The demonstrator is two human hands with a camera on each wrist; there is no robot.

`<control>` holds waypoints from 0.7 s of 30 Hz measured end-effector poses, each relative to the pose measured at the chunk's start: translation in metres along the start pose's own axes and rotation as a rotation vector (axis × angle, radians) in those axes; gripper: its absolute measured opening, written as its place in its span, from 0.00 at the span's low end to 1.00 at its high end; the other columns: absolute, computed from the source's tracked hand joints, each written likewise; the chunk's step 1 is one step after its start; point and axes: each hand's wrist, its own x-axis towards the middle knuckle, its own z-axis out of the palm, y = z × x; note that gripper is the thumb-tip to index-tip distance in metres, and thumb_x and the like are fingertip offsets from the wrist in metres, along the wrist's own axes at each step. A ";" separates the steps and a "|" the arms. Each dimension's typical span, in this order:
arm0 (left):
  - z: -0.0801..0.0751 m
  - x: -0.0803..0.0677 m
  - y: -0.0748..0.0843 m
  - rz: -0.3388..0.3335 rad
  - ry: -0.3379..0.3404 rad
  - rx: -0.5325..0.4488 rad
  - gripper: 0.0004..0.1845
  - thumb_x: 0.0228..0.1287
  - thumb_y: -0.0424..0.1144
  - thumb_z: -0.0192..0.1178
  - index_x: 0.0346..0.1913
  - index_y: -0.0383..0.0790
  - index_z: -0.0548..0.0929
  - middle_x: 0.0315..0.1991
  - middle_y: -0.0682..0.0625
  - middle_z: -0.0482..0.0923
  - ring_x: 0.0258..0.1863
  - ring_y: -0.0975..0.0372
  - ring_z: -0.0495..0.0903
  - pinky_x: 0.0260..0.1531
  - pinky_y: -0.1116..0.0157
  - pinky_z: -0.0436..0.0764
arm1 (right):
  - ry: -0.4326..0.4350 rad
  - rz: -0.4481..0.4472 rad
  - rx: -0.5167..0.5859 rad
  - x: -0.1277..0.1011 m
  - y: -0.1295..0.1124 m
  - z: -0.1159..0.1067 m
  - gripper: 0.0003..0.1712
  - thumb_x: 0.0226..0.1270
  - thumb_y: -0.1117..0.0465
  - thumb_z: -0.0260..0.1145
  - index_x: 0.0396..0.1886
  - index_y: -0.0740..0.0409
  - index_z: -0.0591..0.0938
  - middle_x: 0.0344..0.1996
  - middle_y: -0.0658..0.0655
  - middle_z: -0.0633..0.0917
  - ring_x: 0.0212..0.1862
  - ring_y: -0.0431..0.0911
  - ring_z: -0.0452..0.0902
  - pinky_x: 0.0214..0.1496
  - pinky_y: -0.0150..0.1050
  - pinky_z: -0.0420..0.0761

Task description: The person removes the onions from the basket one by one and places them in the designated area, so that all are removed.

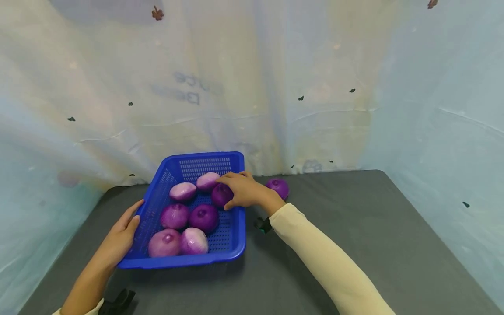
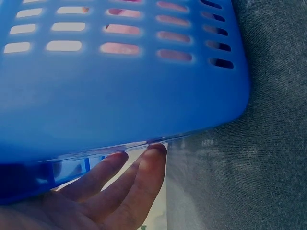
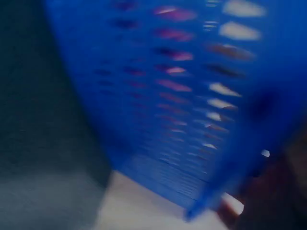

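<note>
Over the basket (image 1: 236, 245), right hand (image 1: 244, 190) curled — gripping an onion (image 1: 221, 194).

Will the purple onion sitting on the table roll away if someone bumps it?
Probably, yes. The lone onion looks round and smooth, and it sits on the flat grey table outside the blue basket, so no wall is seen to stop it. It also looks firm, so a nudge should move it rather than squash it.
</note>
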 end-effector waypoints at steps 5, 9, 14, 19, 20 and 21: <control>-0.001 0.002 -0.001 0.004 -0.009 0.019 0.30 0.82 0.51 0.25 0.81 0.53 0.36 0.75 0.25 0.50 0.67 0.30 0.63 0.57 0.33 0.69 | -0.089 0.044 -0.123 0.018 0.001 0.005 0.51 0.55 0.45 0.77 0.76 0.45 0.65 0.75 0.51 0.67 0.75 0.43 0.61 0.77 0.54 0.45; -0.002 0.001 -0.001 0.010 -0.001 0.030 0.30 0.82 0.50 0.24 0.81 0.52 0.36 0.74 0.24 0.52 0.66 0.30 0.65 0.56 0.33 0.69 | -0.108 0.056 -0.158 0.027 0.002 0.005 0.53 0.53 0.45 0.78 0.77 0.44 0.64 0.76 0.51 0.66 0.73 0.43 0.63 0.74 0.52 0.48; 0.002 0.002 -0.001 0.024 -0.014 0.018 0.30 0.82 0.50 0.25 0.81 0.52 0.37 0.75 0.25 0.51 0.67 0.30 0.65 0.56 0.34 0.71 | -0.104 0.101 -0.204 0.032 0.004 0.006 0.50 0.52 0.47 0.80 0.75 0.43 0.67 0.71 0.48 0.74 0.68 0.40 0.70 0.69 0.47 0.55; 0.002 0.002 -0.002 0.015 -0.009 -0.006 0.30 0.82 0.50 0.25 0.81 0.53 0.37 0.75 0.25 0.51 0.67 0.31 0.64 0.57 0.34 0.70 | -0.146 0.111 -0.297 0.036 0.002 0.010 0.51 0.48 0.42 0.80 0.73 0.34 0.68 0.63 0.44 0.81 0.60 0.38 0.75 0.64 0.45 0.56; 0.002 0.001 -0.002 0.013 -0.005 -0.005 0.30 0.82 0.50 0.25 0.81 0.53 0.37 0.75 0.25 0.51 0.67 0.31 0.64 0.57 0.34 0.70 | -0.154 0.109 -0.316 0.037 0.001 0.011 0.51 0.47 0.41 0.80 0.73 0.34 0.68 0.62 0.44 0.82 0.59 0.39 0.76 0.63 0.45 0.56; 0.001 0.001 -0.003 0.015 -0.001 -0.005 0.30 0.82 0.50 0.25 0.81 0.52 0.37 0.75 0.25 0.51 0.67 0.31 0.64 0.57 0.34 0.70 | -0.159 0.111 -0.338 0.038 0.000 0.012 0.52 0.47 0.40 0.80 0.73 0.33 0.68 0.61 0.44 0.83 0.59 0.40 0.77 0.64 0.45 0.56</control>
